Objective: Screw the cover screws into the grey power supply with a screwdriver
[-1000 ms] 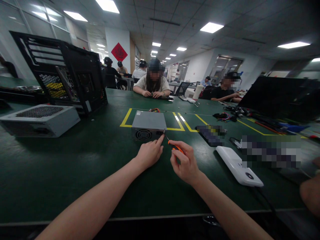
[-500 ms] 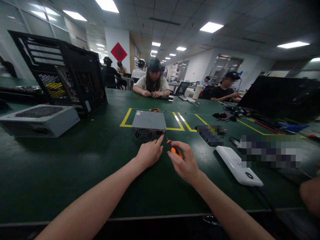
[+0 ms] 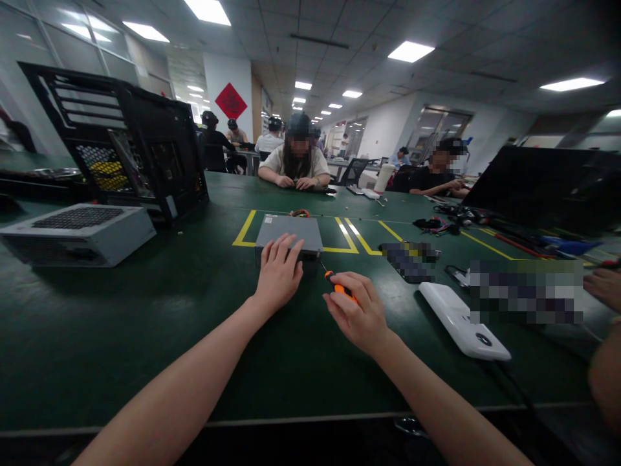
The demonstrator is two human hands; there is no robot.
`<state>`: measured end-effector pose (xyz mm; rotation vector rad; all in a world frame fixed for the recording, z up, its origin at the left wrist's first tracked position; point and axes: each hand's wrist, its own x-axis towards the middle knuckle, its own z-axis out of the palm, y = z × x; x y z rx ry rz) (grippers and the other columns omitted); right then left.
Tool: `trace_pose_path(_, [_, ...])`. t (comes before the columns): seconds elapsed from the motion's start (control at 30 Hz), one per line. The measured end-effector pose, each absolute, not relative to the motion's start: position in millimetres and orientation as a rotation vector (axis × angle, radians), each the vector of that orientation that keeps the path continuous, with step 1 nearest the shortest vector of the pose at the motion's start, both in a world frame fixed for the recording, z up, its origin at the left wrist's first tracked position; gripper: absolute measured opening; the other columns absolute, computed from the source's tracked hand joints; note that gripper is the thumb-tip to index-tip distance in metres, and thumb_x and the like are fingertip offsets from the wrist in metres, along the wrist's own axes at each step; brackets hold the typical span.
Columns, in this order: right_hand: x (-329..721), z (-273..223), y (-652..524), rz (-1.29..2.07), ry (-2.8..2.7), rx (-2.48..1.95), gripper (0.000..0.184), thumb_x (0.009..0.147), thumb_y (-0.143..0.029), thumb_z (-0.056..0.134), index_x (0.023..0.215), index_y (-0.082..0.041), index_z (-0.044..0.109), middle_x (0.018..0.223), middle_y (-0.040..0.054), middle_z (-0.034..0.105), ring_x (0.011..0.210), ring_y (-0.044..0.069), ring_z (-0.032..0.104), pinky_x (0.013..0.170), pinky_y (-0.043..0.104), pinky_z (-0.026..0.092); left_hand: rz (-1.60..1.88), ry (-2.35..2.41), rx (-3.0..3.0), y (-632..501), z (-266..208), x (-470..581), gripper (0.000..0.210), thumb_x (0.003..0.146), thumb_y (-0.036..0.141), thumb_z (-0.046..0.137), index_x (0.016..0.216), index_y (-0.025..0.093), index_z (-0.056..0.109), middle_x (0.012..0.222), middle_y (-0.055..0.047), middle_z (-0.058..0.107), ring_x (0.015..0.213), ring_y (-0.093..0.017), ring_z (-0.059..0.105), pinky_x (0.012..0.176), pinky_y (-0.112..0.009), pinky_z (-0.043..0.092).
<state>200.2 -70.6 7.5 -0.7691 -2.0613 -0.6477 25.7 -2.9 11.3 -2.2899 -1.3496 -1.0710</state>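
A grey computer power supply [image 3: 295,226] lies on the green table, its fan and socket side facing me. My left hand [image 3: 277,277] rests over its near top edge, fingers stretched out on the casing and covering the fan. In my right hand [image 3: 359,314] is a screwdriver [image 3: 343,291] with an orange and black handle, gripped between thumb and fingers. Its thin shaft points at the unit's lower right corner, beside the socket. Whether the tip touches a screw there is too small to tell.
Left of me stand a second power supply [image 3: 82,236] and an open black computer case [image 3: 140,142]. To the right lie a white device [image 3: 463,321], cables [image 3: 436,224] and a dark monitor [image 3: 548,191]. A co-worker [image 3: 295,158] sits opposite; another person's hand [image 3: 604,285] shows at right.
My left hand has moved from the unit's right corner, where its index finger pointed, leftward and up onto the casing. The screwdriver has shifted slightly, its handle tilting lower.
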Motion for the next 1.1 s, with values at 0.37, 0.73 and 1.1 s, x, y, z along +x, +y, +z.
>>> trace_pose_path(0.37, [201, 6, -71, -0.688, -2.035, -0.814, 0.04, 0.071, -0.005, 0.056, 0.105, -0.023, 0.043, 0.108, 0.0102, 0.045, 0.1, 0.021, 0.05, 0.074, 0.035, 0.052, -1.163, -1.43, -2.203, 10, 4, 32, 0.043, 0.074, 0.036, 0.053, 0.112, 0.017, 0.044, 0.119, -0.01, 0.047, 0.117, -0.024, 0.037, 0.105, -0.043, 0.015])
trace_pose_path(0.73, [200, 7, -70, -0.485, -1.959, -0.79, 0.042, 0.074, -0.003, 0.049, 0.108, -0.024, 0.038, 0.107, 0.0091, 0.043, 0.102, 0.02, 0.051, 0.074, 0.036, 0.053, -1.172, -1.519, -2.092, 12, 4, 54, 0.052, 0.07, 0.045, 0.055, 0.105, 0.009, 0.042, 0.115, -0.017, 0.043, 0.116, -0.03, 0.035, 0.104, -0.048, 0.014])
trace_pose_path(1.1, [200, 16, -72, -0.478, -1.828, -0.859, 0.045, 0.074, -0.004, 0.05, 0.112, -0.022, 0.034, 0.103, 0.0101, 0.051, 0.097, 0.021, 0.051, 0.075, 0.042, 0.052, -1.211, -1.537, -2.043, 13, 4, 57, 0.044, 0.072, 0.042, 0.053, 0.101, 0.012, 0.042, 0.111, -0.016, 0.045, 0.112, -0.029, 0.038, 0.102, -0.047, 0.016])
